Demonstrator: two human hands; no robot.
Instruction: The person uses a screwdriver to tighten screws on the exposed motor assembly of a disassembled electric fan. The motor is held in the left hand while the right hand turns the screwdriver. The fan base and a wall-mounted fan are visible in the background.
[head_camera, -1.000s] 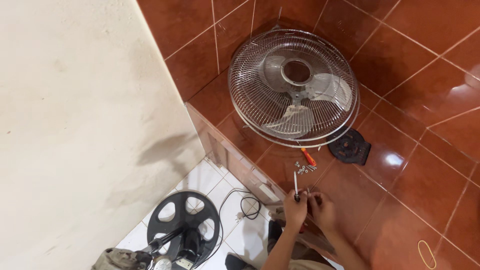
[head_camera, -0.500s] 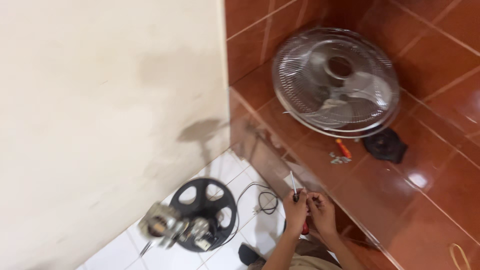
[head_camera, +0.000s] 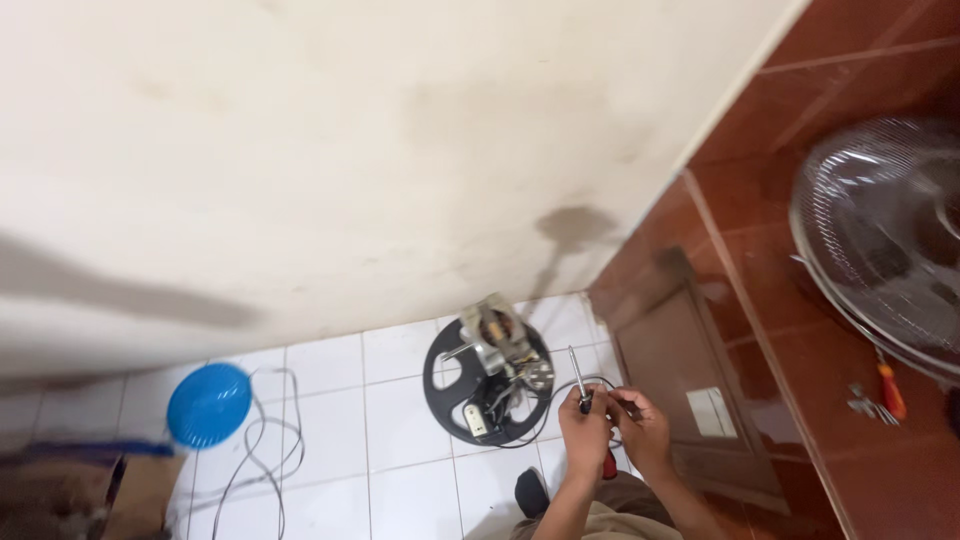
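The view has been swung left since the earlier frame; the fan guard (head_camera: 880, 235), central before, is now cut off at the right edge, and a blue bowl (head_camera: 208, 404) and a loose cable (head_camera: 262, 440) have come into sight at the left; the hands have stayed together low in the frame. The left hand (head_camera: 584, 437) is closed around a screwdriver (head_camera: 578, 378), whose metal shaft is pointed up and away; the red end of its handle is seen below the fist. The right hand (head_camera: 643, 432) is held just beside the left, fingers curled narrow; what is pinched there cannot be told. A black round base (head_camera: 447, 390) with a motor (head_camera: 497, 338) on it is lain just left of the hands on the white floor tiles (head_camera: 400, 490); a dark panel (head_camera: 690, 390) is leaned just right; an orange-handled tool (head_camera: 890, 390) is lain far right on the red tiles (head_camera: 800, 440).
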